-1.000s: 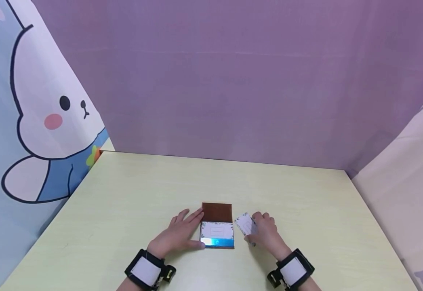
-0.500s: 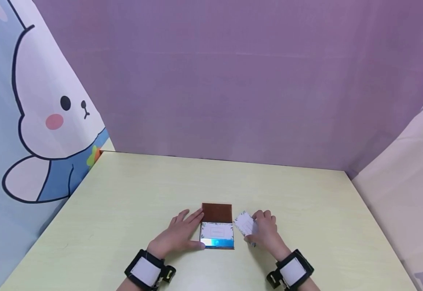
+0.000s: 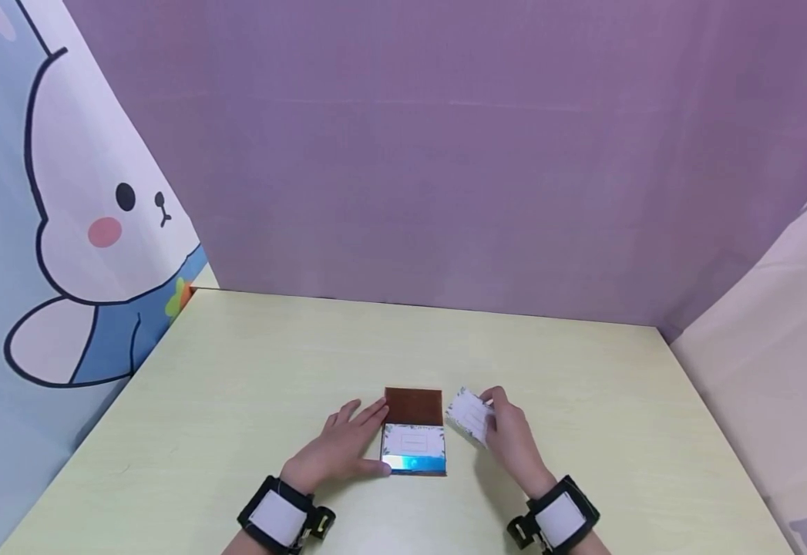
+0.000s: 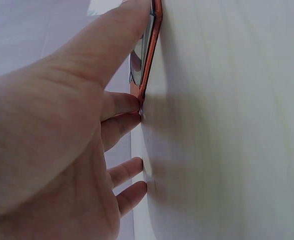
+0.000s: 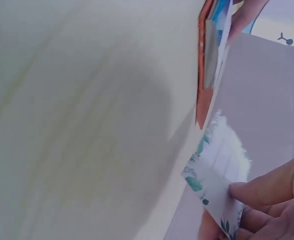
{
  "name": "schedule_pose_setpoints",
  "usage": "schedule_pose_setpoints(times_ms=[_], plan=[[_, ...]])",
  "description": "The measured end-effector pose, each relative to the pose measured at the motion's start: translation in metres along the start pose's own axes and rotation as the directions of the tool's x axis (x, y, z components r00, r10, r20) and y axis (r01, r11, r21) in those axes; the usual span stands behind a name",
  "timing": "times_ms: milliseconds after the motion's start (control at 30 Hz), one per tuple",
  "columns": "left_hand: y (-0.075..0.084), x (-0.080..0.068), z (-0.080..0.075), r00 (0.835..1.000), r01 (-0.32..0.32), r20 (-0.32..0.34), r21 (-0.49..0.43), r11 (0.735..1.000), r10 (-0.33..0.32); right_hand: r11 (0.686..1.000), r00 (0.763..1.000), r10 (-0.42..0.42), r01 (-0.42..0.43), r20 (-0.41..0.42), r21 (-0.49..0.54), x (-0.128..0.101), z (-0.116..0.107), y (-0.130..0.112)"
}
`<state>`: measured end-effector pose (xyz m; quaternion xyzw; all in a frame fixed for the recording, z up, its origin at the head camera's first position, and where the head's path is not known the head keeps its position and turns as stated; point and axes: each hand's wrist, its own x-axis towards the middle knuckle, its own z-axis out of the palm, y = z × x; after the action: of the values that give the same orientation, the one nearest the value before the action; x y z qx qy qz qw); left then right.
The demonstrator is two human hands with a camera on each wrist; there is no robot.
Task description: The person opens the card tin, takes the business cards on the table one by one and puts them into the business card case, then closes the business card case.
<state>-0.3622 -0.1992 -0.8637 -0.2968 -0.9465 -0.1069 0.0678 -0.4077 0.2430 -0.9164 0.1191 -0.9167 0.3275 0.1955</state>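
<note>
A brown card case (image 3: 413,405) lies unfolded on the table, with white leaf-bordered cards (image 3: 414,441) in its near half and a shiny blue band (image 3: 414,463) across the front. My left hand (image 3: 339,447) is spread along the case's left side. Its thumb touches the near left corner, while the fingertips rest by the far part. To the right of the case, my right hand (image 3: 514,441) pinches a white card with a leaf border (image 3: 470,415) between thumb and fingers. In the right wrist view that card (image 5: 219,167) is tilted and held off the table; whether it is one card or more I cannot tell.
The pale wooden table (image 3: 292,354) spreads around the case. A purple cloth (image 3: 445,154) hangs behind its far edge. At the left hangs a cartoon-printed curtain (image 3: 98,254), at the right a pale one (image 3: 757,370).
My right hand has risen slightly and shifted away from me, lifting the card with it. The left hand and the card case have stayed in place.
</note>
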Motion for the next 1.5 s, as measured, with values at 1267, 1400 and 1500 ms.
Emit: schedule_pose_setpoints(times_ms=[1267, 1400, 1500], plan=[[0.000, 0.004, -0.001, 1.000, 0.019, -0.006, 0.017, 1.000, -0.018, 0.977, 0.947, -0.155, 0.106, 0.280, 0.184, 0.022, 0.029, -0.140], [0.001, 0.003, -0.002, 1.000, 0.015, -0.004, 0.020, 1.000, -0.015, 0.980, 0.944, -0.164, 0.123, 0.287, 0.154, 0.020, 0.030, -0.139], [0.002, 0.003, -0.003, 1.000, 0.011, -0.006, 0.019, 1.000, -0.011, 0.981, 0.945, -0.171, 0.137, 0.279, 0.136, 0.019, 0.032, -0.137]])
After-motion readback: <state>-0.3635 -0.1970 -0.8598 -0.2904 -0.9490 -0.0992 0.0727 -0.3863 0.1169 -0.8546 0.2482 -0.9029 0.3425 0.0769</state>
